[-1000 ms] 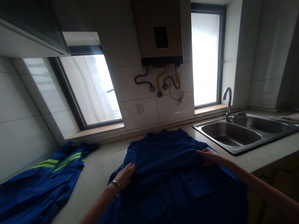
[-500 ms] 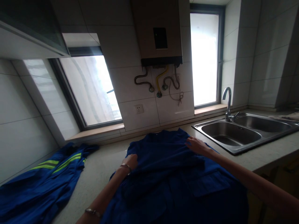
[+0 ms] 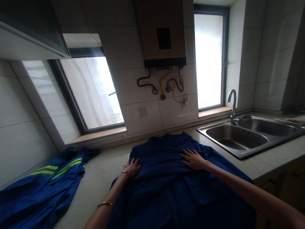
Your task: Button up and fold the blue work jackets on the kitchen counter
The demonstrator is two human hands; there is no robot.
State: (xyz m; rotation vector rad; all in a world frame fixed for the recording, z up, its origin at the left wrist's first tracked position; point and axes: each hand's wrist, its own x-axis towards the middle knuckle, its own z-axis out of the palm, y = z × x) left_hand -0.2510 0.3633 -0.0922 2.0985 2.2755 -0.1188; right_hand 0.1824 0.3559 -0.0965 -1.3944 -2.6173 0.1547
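Blue garment (image 3: pixel 173 187) lies under left hand (image 3: pixel 132 167) and right hand (image 3: pixel 195 160) (spread).

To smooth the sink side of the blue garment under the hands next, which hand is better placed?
Probably the right hand: it lies spread on the garment, nearer the sink. The left hand rests by the opposite edge.

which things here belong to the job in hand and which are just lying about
In the job:
spread-out garment
left hand, open on it
right hand, open on it
counter beneath

Not being handled:
striped garment, off to the left
sink
faucet
wall socket
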